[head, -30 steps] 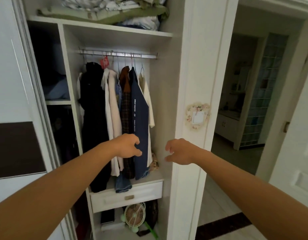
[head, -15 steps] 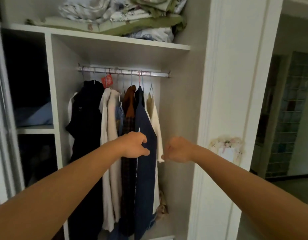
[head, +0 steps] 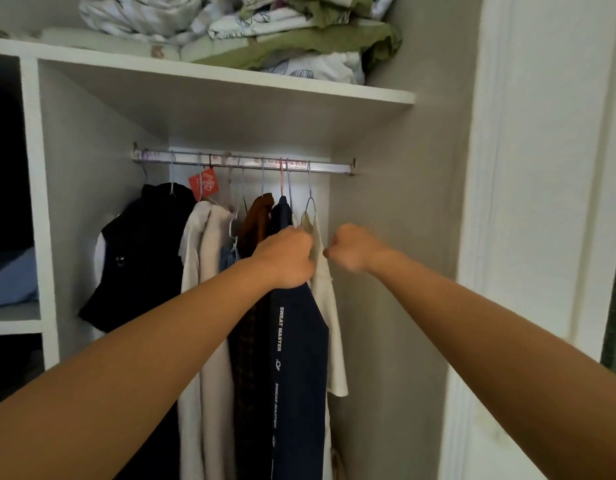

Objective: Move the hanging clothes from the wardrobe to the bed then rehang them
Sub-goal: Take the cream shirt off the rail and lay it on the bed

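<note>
Several garments hang on wire hangers from a metal rail (head: 244, 164) inside the white wardrobe: a black top (head: 144, 258), a beige coat (head: 209, 306), a brown piece (head: 258, 216), a navy garment with white lettering (head: 299, 358) and a cream shirt (head: 325, 306) at the right end. My left hand (head: 286, 258) is curled at the navy garment's shoulder, its fingers against the cream shirt; whether it grips cloth is hidden. My right hand (head: 355, 249) is a curled fist just right of the cream shirt, thumb at its edge, holding nothing that I can see.
A red tag (head: 204, 185) dangles from the rail. Folded bedding (head: 265, 39) is piled on the top shelf (head: 230, 81). A side compartment on the left holds a blue folded item (head: 8, 278). The white wardrobe post (head: 528, 202) stands close on the right.
The view has closed in on the wardrobe and tilted up. Both hands rose from mid-garment height to the shoulders of the navy garment and cream shirt.
</note>
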`<state>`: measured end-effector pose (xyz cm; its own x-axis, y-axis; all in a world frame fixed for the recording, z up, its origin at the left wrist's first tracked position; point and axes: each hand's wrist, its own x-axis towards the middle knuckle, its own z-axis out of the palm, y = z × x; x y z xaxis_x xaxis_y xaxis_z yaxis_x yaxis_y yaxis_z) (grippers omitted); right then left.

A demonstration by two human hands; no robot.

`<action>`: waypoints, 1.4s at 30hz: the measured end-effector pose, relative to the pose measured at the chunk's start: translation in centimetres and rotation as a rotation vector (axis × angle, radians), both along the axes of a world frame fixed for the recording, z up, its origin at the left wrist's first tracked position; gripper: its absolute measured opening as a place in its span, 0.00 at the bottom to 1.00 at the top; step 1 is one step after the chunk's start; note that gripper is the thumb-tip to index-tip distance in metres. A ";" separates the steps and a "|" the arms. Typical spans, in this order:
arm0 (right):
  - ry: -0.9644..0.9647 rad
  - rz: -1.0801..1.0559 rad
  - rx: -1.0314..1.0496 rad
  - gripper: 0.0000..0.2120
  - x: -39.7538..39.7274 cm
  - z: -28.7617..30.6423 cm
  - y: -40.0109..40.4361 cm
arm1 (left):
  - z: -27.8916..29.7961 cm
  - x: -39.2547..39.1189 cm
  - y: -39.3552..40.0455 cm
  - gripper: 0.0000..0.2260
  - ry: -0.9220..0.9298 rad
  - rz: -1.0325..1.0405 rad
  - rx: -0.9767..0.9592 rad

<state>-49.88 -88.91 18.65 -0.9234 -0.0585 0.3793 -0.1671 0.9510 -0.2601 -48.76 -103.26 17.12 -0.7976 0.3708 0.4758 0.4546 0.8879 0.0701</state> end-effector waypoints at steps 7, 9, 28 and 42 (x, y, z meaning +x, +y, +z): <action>0.088 -0.080 -0.076 0.12 -7.3 1.7 -2.3 | 1.2 -6.9 -0.7 0.08 0.051 0.024 -0.203; 0.099 -0.083 -0.075 0.11 -8.9 1.9 -2.9 | 1.4 -8.4 -1.0 0.07 0.067 0.005 -0.230; 0.269 -0.239 0.010 0.10 -11.3 3.7 -2.6 | 1.7 -10.4 -2.8 0.14 0.155 -0.101 -0.222; 0.304 -0.223 0.063 0.02 -0.9 2.2 2.8 | 1.3 -8.1 -0.7 0.08 0.098 -0.177 0.010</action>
